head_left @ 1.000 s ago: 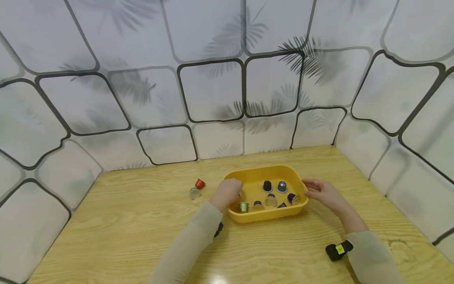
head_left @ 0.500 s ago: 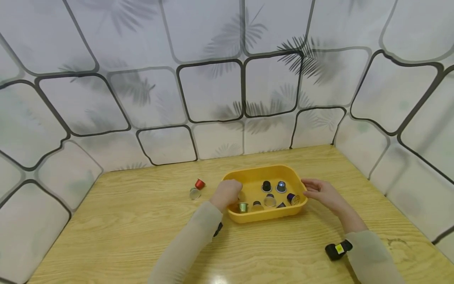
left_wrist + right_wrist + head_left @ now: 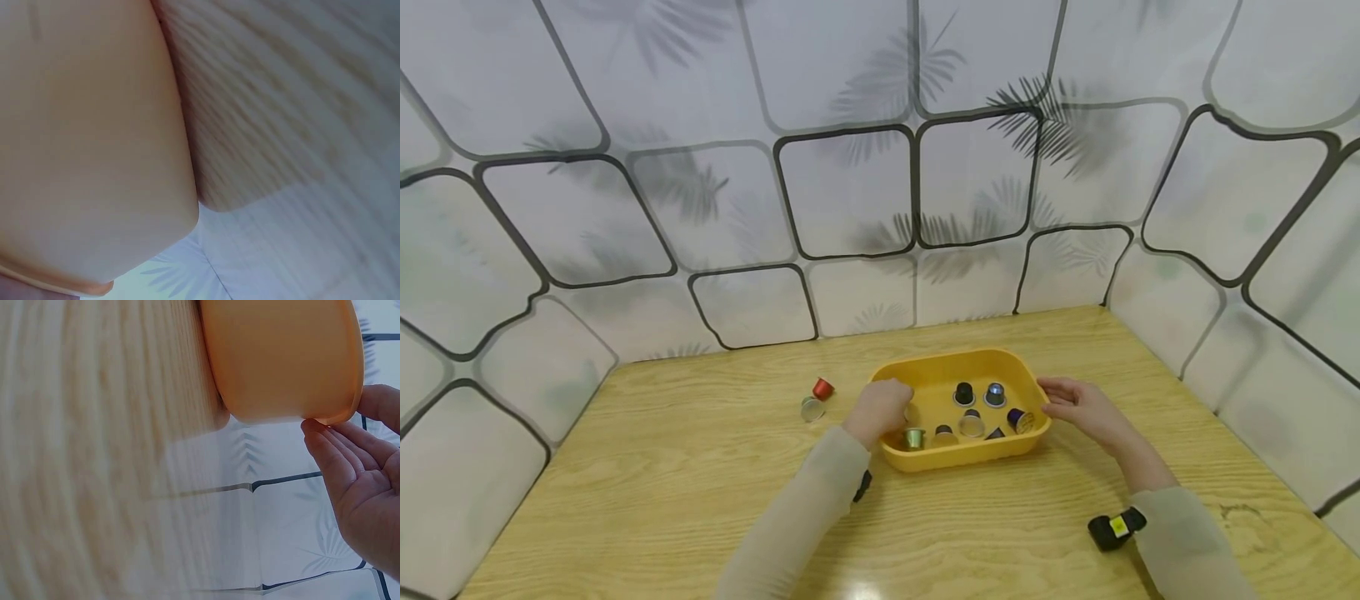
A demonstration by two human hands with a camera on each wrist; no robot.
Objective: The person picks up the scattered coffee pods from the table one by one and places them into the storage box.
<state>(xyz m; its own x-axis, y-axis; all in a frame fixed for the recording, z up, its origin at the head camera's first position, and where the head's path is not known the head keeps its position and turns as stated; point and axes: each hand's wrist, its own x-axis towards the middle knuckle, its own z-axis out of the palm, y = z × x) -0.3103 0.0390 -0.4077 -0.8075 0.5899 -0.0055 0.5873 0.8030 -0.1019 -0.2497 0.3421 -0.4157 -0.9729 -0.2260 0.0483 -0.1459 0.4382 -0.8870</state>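
A yellow plastic tray [image 3: 966, 457] on the wooden table holds several coffee capsules, among them a black one [image 3: 965, 393], a blue one [image 3: 996, 394], a purple one [image 3: 1020, 421] and a green one [image 3: 913, 438]. My left hand [image 3: 880, 408] reaches over the tray's left rim, knuckles up. Its fingertips are hidden, so what they hold cannot be seen; the left wrist view mostly shows the tray's outer wall [image 3: 94, 137]. At the opposite end my right hand [image 3: 362, 481] pinches the rim, thumb above and fingers against the outside.
Left of the tray, a red capsule [image 3: 823, 389] and a pale green capsule [image 3: 812, 408] lie close together on the wooden table [image 3: 685, 483]. A patterned fabric wall [image 3: 857, 292] stands behind the table and along its sides.
Almost nothing differs. Both hands stay at the two ends of the tray, and the capsules keep their places.
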